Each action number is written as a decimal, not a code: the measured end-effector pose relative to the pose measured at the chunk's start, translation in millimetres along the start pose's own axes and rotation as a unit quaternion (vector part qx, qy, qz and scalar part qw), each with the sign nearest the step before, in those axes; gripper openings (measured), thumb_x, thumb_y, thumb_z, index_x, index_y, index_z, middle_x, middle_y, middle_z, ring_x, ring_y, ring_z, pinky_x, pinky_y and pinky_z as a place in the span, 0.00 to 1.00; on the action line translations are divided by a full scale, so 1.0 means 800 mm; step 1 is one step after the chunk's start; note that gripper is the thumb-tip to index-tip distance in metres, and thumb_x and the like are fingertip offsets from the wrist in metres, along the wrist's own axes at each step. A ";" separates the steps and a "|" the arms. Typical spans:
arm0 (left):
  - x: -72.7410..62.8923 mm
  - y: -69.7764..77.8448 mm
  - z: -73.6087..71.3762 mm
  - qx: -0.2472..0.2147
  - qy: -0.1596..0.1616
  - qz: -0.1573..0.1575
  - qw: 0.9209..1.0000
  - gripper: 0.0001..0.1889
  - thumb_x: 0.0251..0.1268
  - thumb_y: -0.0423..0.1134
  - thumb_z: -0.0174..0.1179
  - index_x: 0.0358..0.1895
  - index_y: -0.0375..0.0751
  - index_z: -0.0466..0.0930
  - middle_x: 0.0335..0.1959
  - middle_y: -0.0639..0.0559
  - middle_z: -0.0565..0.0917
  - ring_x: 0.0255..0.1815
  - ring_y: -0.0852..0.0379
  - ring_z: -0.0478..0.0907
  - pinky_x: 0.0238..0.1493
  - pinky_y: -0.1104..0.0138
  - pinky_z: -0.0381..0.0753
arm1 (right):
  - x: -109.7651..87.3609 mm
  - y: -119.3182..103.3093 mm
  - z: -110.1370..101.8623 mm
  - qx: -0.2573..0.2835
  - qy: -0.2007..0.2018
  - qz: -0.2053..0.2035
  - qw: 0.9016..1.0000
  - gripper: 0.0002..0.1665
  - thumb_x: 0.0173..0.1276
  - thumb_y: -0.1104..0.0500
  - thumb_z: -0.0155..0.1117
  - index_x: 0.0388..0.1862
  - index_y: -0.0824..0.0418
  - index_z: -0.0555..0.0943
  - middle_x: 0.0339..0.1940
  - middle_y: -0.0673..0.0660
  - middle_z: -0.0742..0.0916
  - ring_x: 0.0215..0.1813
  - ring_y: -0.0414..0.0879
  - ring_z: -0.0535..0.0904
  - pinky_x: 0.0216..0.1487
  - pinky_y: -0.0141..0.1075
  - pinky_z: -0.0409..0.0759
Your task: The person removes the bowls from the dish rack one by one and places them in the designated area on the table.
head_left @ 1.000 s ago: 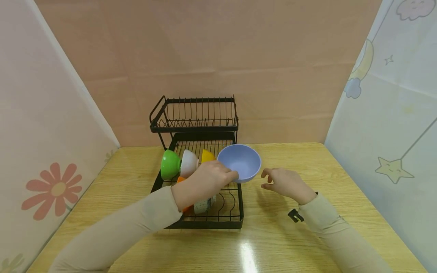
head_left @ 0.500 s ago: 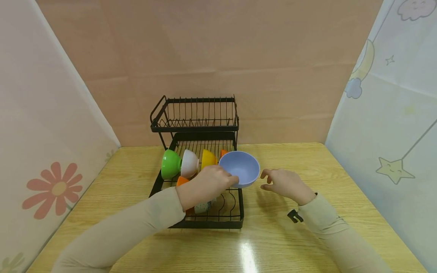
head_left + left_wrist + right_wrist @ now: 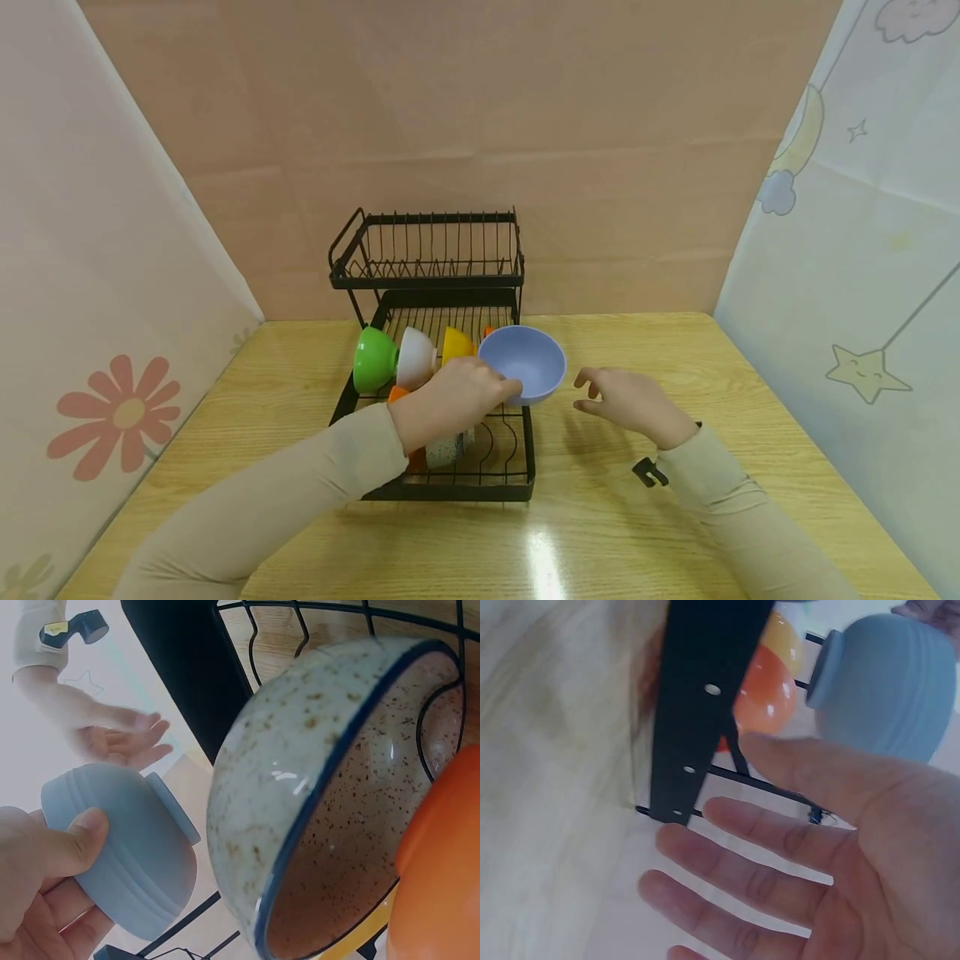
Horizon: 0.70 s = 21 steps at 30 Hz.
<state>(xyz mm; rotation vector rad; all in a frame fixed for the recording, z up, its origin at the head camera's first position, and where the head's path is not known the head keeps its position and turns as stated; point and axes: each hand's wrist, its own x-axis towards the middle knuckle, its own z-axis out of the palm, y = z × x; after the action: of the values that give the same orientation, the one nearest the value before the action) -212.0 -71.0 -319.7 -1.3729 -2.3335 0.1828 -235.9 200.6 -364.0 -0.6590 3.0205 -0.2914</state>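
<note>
My left hand point(image 3: 457, 398) pinches the near rim of a lavender-blue bowl point(image 3: 534, 365), thumb outside in the left wrist view. Held above the right side of a black dish rack point(image 3: 450, 493), the bowl has its opening facing up and toward me in the head view. Just right of it hovers my right hand point(image 3: 633, 404), apart from the bowl, its fingers loosely bent and holding nothing. Below the left forearm, a speckled bowl point(image 3: 262, 780) with a dark blue rim stands on its side in the rack, beside an orange bowl point(image 3: 446, 862).
Green point(image 3: 373, 362), white point(image 3: 415, 358) and yellow point(image 3: 455, 343) bowls stand tilted in a row on the lower rack. Behind them rises an upper wire tier point(image 3: 427, 283). Wooden tabletop point(image 3: 637, 533) surrounds the rack, with fabric walls at the back and sides.
The lavender-blue bowl dips toward me, then rises slightly, ending a little farther left. Part of an orange bowl behind it comes into view. My right hand stays almost still.
</note>
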 end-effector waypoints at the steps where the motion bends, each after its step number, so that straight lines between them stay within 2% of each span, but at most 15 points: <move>1: 0.000 -0.001 0.000 -0.001 -0.002 -0.001 1.000 0.05 0.61 0.36 0.67 0.38 0.51 0.84 0.23 0.57 0.83 0.19 0.64 0.74 0.25 0.73 0.79 | 0.000 0.000 -0.003 0.003 0.012 -0.003 1.000 0.17 0.67 0.50 0.64 0.49 0.59 0.80 0.38 0.55 0.87 0.38 0.49 0.83 0.33 0.45 0.81; 4: 0.000 -0.001 -0.002 -0.001 -0.007 -0.004 1.000 0.04 0.62 0.36 0.66 0.38 0.51 0.84 0.23 0.57 0.83 0.19 0.64 0.73 0.26 0.73 0.79 | -0.003 -0.003 -0.014 0.005 0.076 -0.012 0.997 0.16 0.71 0.52 0.60 0.52 0.60 0.80 0.43 0.57 0.87 0.42 0.53 0.84 0.38 0.48 0.82; 6: 0.000 -0.002 -0.003 -0.001 -0.007 -0.006 1.000 0.04 0.62 0.36 0.65 0.38 0.51 0.84 0.23 0.57 0.83 0.19 0.64 0.74 0.26 0.73 0.79 | -0.007 -0.008 -0.024 0.006 0.140 -0.026 0.990 0.18 0.72 0.53 0.59 0.55 0.61 0.78 0.48 0.59 0.86 0.47 0.56 0.83 0.43 0.50 0.82; 9: 0.000 -0.003 -0.004 -0.004 -0.009 -0.010 1.000 0.04 0.63 0.37 0.65 0.38 0.51 0.83 0.22 0.57 0.83 0.19 0.64 0.74 0.25 0.72 0.79 | -0.010 -0.018 -0.036 0.011 0.236 -0.068 0.969 0.24 0.71 0.53 0.61 0.63 0.61 0.74 0.58 0.60 0.81 0.56 0.58 0.79 0.52 0.53 0.78; 11: 0.001 -0.003 -0.004 -0.003 -0.010 -0.012 1.000 0.04 0.63 0.38 0.65 0.38 0.51 0.83 0.23 0.57 0.83 0.19 0.64 0.74 0.25 0.72 0.79 | -0.011 -0.024 -0.042 0.014 0.278 -0.116 0.954 0.30 0.68 0.51 0.64 0.67 0.60 0.71 0.62 0.60 0.78 0.61 0.59 0.75 0.59 0.56 0.74; 14: 0.002 -0.003 -0.005 0.001 -0.007 -0.010 1.000 0.04 0.62 0.39 0.66 0.39 0.51 0.84 0.23 0.57 0.84 0.20 0.64 0.75 0.26 0.71 0.80 | -0.010 -0.033 -0.045 0.013 0.289 -0.207 0.935 0.38 0.64 0.48 0.68 0.70 0.58 0.69 0.67 0.60 0.75 0.68 0.59 0.70 0.66 0.59 0.66; 18: 0.002 -0.004 -0.006 0.008 0.002 -0.006 1.000 0.04 0.63 0.39 0.65 0.39 0.51 0.84 0.23 0.56 0.84 0.19 0.63 0.75 0.25 0.71 0.80 | -0.005 -0.041 -0.041 0.003 0.245 -0.307 0.920 0.39 0.60 0.46 0.70 0.68 0.58 0.71 0.68 0.61 0.74 0.70 0.58 0.68 0.71 0.58 0.59; 21: 0.002 -0.004 -0.007 0.004 0.003 -0.005 1.000 0.03 0.63 0.39 0.65 0.39 0.51 0.83 0.22 0.56 0.84 0.19 0.63 0.75 0.24 0.71 0.79 | -0.002 -0.043 -0.035 -0.007 0.216 -0.349 0.912 0.36 0.59 0.48 0.72 0.65 0.59 0.73 0.66 0.60 0.77 0.69 0.56 0.69 0.74 0.54 0.56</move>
<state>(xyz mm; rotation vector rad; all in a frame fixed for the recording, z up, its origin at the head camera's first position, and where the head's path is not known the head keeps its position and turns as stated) -212.7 -71.5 -313.1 -1.3555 -2.3312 0.1855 -222.6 175.4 -330.0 -1.8970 3.0227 -0.4859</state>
